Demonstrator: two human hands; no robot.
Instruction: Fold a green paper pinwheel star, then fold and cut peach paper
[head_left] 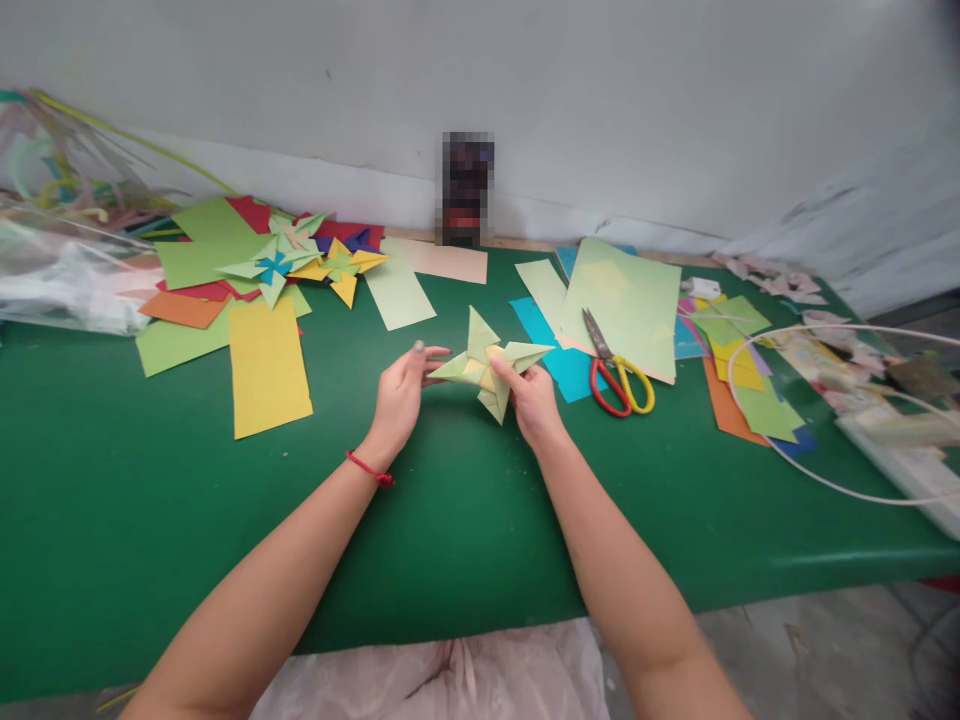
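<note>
A pale green folded paper star (474,372) with four points and a cream centre is held above the green table in front of me. My right hand (536,400) grips it from the right, thumb pressed on the face near the centre and fingers underneath. At the left point, my left hand (401,395) has its thumb raised and apart. Its fingers reach toward that point, partly behind it; whether they touch the paper I cannot tell. A red cord bracelet (371,470) circles the left wrist. Scissors (616,370) with red and yellow handles lie right of the star, blades partly spread.
Finished paper stars (300,255) lie on coloured sheets at the back left, near a yellow sheet (270,368). A large pale green sheet (626,310) and blue paper (574,375) sit right. A white cable loop (757,430) crosses paper scraps (742,370). Clear plastic bags (82,270) fill the far left.
</note>
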